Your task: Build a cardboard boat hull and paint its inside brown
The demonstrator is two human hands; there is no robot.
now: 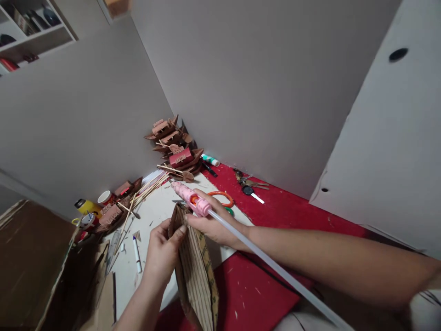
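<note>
My left hand [163, 250] is closed on the near-left edge of a cardboard boat hull [195, 276], its thumb pressed on the inside wall. The hull is open on top, with ribbed corrugations inside and printed tape along its right side. In my right hand [210, 223] is a pink hot glue gun [191, 198], its nozzle pointing up and left beyond the hull's tip. A long translucent glue stick [272, 264] runs out of its back towards me. The fingers of my right hand also rest by the hull's far end; whether they grip it is partly hidden.
Small cardboard boats [175, 138] are stacked in the corner, with thin wooden sticks [146, 188] beside them. Orange-handled scissors [222, 198], a marker [137, 255], keys [257, 183] and a watch [248, 191] lie on the table. A yellow bottle [87, 207] and a large cardboard box [31, 262] stand left.
</note>
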